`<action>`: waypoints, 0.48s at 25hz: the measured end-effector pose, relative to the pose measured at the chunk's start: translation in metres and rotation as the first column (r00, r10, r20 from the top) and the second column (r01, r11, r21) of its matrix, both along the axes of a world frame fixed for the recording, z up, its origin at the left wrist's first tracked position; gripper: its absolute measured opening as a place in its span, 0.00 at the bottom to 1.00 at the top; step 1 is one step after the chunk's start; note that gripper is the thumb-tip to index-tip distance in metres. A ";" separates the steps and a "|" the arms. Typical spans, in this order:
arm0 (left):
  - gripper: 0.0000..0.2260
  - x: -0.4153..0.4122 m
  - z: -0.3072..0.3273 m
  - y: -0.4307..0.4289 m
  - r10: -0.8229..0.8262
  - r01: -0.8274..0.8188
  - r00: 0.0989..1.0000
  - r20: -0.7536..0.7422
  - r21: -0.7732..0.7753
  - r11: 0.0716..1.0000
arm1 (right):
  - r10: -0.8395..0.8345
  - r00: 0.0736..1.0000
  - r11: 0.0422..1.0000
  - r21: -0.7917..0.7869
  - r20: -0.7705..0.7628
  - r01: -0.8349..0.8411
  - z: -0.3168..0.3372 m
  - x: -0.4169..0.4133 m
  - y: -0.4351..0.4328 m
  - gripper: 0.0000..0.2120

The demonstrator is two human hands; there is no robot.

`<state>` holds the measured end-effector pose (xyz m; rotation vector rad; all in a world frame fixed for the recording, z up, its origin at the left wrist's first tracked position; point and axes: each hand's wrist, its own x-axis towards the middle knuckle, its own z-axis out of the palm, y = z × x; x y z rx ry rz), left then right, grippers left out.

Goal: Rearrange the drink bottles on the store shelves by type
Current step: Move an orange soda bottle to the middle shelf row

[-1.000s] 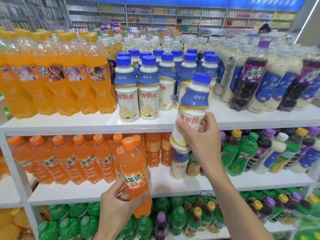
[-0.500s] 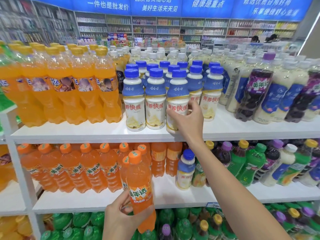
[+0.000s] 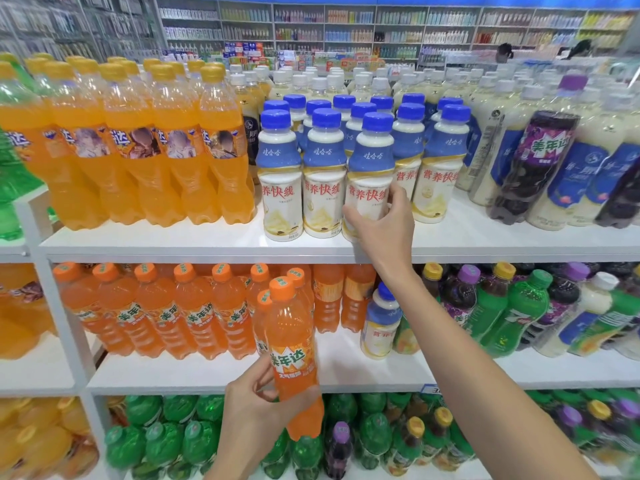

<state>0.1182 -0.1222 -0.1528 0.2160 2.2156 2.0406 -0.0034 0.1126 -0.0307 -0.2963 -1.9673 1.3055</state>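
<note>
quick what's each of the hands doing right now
Left hand: grips the orange soda bottle.
Right hand: grips a blue-capped milk bottle on the top shelf.

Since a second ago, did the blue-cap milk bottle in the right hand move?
Yes. The blue-cap milk bottle went up onto the top shelf, right hand gripping it.

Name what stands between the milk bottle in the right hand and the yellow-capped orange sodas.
Two blue-capped milk bottles, upright, side by side, in the head view.
</note>
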 end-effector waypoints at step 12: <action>0.23 -0.001 -0.014 0.012 -0.060 0.060 0.998 -0.001 -0.060 0.996 | -0.021 0.985 0.998 -0.055 0.169 0.031 -0.084 0.120 0.008 0.19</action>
